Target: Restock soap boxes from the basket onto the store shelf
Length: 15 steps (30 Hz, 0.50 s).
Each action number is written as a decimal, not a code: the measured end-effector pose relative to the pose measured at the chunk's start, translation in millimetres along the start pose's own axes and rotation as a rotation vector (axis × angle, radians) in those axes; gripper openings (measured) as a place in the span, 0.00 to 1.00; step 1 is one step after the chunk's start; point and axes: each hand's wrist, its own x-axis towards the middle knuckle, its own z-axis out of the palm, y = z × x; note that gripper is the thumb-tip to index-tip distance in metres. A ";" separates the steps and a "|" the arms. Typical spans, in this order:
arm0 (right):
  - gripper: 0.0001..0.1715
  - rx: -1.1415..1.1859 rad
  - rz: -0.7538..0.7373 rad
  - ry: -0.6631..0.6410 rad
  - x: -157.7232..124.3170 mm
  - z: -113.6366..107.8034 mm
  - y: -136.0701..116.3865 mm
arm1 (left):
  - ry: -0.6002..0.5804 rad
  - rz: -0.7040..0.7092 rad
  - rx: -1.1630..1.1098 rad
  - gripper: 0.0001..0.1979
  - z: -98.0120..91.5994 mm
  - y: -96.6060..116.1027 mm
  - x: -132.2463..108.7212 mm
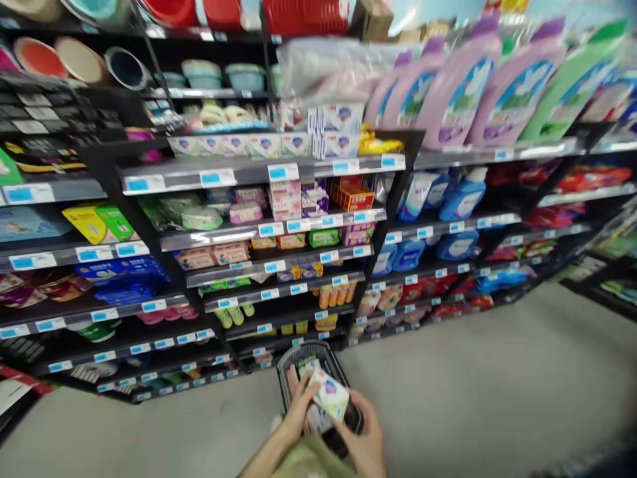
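Note:
A white and green soap box (330, 393) with a blue shield mark is held between my two hands, over a dark shopping basket (284, 398). My left hand (300, 406) grips its left end, while the fingers of my right hand (362, 431) close on its right end and lower edge. Inside the basket, partly hidden by my hands and the box, lie several small packages, pink and white among them. Similar soap boxes (266, 145) stand in a row on the shelf top ahead, beside a stack of white boxes (342, 133).
Dark shelves with price tags hold boxed soaps (285, 199), blue bottles (462, 196) and bagged goods. Large pink detergent bottles (462, 79) stand at upper right. Basins (202, 74) sit on the racks behind at upper left. Grey floor (462, 398) runs along the shelf foot.

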 end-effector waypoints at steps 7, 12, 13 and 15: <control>0.30 0.147 -0.212 -0.048 3.3 -16.1 -42.5 | -0.156 0.140 0.009 0.23 10.4 31.5 -19.8; 0.32 0.160 -0.331 -0.106 -0.4 -22.3 -63.3 | -0.169 0.140 -0.018 0.24 11.6 38.0 -38.4; 0.35 0.157 -0.341 -0.107 -1.5 -22.0 -65.5 | -0.170 0.130 -0.022 0.25 11.2 38.7 -40.8; 0.41 0.151 -0.357 -0.097 -2.8 -20.6 -68.1 | -0.166 0.116 -0.025 0.28 10.7 40.5 -43.7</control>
